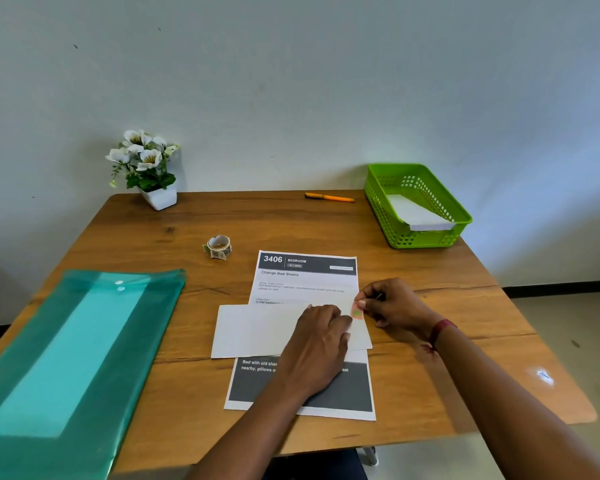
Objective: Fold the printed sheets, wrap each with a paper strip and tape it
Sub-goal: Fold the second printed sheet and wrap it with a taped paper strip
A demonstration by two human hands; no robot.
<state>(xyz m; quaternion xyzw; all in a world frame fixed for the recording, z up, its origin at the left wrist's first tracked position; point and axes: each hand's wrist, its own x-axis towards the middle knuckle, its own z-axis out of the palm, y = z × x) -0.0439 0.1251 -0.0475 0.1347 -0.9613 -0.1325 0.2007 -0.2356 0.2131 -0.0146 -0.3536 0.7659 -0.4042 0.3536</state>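
A folded white sheet (257,329) lies across a flat printed sheet (305,278) headed "3406 Bedroom" at the table's middle. My left hand (317,344) presses flat on the right part of the folded sheet. My right hand (392,303) pinches a small piece of patterned tape (356,311) at the folded sheet's right end, by my left fingertips. The tape roll (218,247) sits on the table to the upper left of the sheets. I cannot make out a separate paper strip.
A green basket (426,237) at the back right holds a folded white paper (417,213). An orange pen (329,197) lies near the far edge. A potted white flower (146,168) stands back left. A teal plastic folder (70,358) covers the left side of the wooden table (465,341).
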